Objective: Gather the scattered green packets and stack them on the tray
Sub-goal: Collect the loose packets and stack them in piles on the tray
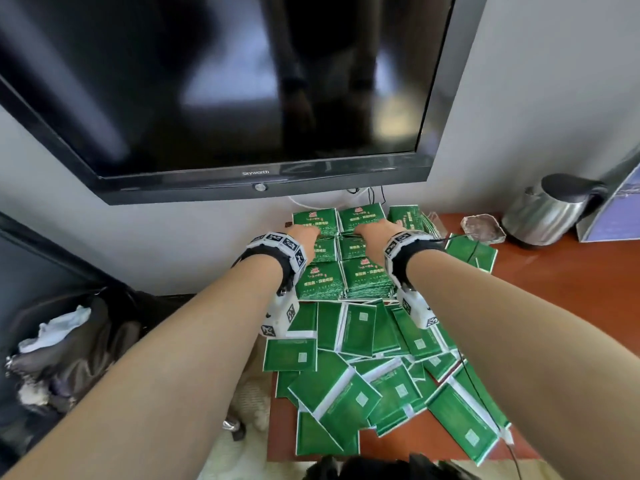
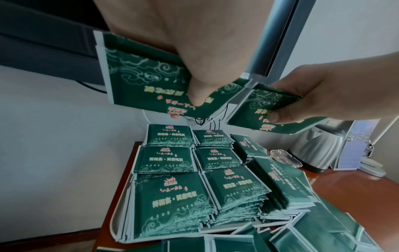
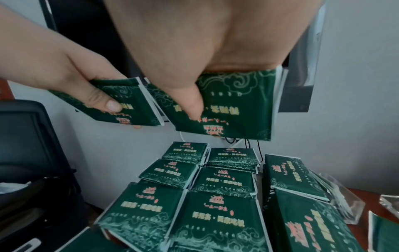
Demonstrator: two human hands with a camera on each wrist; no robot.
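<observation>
Both hands hover over the far stacks on the tray. My left hand [image 1: 306, 233] pinches a green packet [image 2: 149, 80] between thumb and fingers, printed face towards the wrist camera. My right hand [image 1: 372, 228] pinches another green packet [image 3: 235, 102] the same way, just to its right. Below them the white tray [image 2: 114, 226] holds several neat stacks of packets [image 2: 172, 196] in two columns, with more packets [image 2: 280, 184] leaning on edge along its right side. Many scattered packets [image 1: 363, 375] lie mostly face down on the table nearer to me.
A wall-mounted television [image 1: 225, 98] hangs just above the tray. On the brown table [image 1: 554, 299] to the right stand a steel kettle [image 1: 547, 213], a glass ashtray [image 1: 483, 228] and a card stand [image 1: 613, 216]. A dark chair with a bag [image 1: 69, 341] is on the left.
</observation>
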